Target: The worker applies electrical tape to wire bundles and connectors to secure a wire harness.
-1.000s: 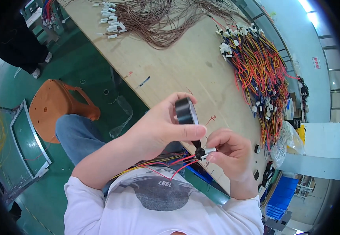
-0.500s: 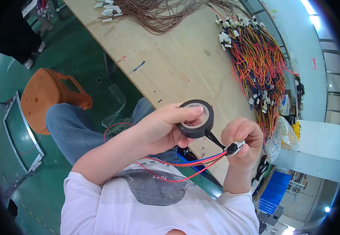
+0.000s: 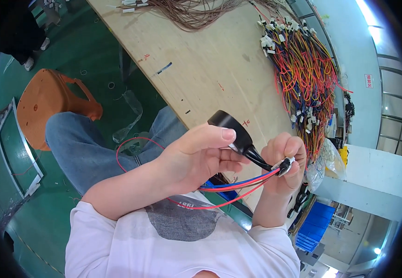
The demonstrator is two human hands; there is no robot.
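My left hand point(image 3: 201, 150) holds a roll of black tape point(image 3: 232, 131), thumb on its rim and the other fingers curled beneath. A stretched strip of tape point(image 3: 258, 160) runs from the roll to a small white connector point(image 3: 286, 165), where black tape is wrapped. My right hand point(image 3: 284, 157) pinches that connector between thumb and fingers. Red, blue and brown wires point(image 3: 238, 186) lead from the connector leftward below my left hand. One red wire point(image 3: 119, 153) loops out past my left forearm over my leg.
A wooden table point(image 3: 201, 69) stretches ahead, with a heap of red, yellow and dark wire harnesses point(image 3: 305, 78) at its right and brown cables point(image 3: 187, 14) at the far edge. An orange stool point(image 3: 48, 104) stands on the green floor at left. Blue bins point(image 3: 316, 224) stand at lower right.
The tape roll has tilted, now showing its outer edge rather than its open centre. My left fingers have shifted around it. The right hand still grips the connector, moved slightly left.
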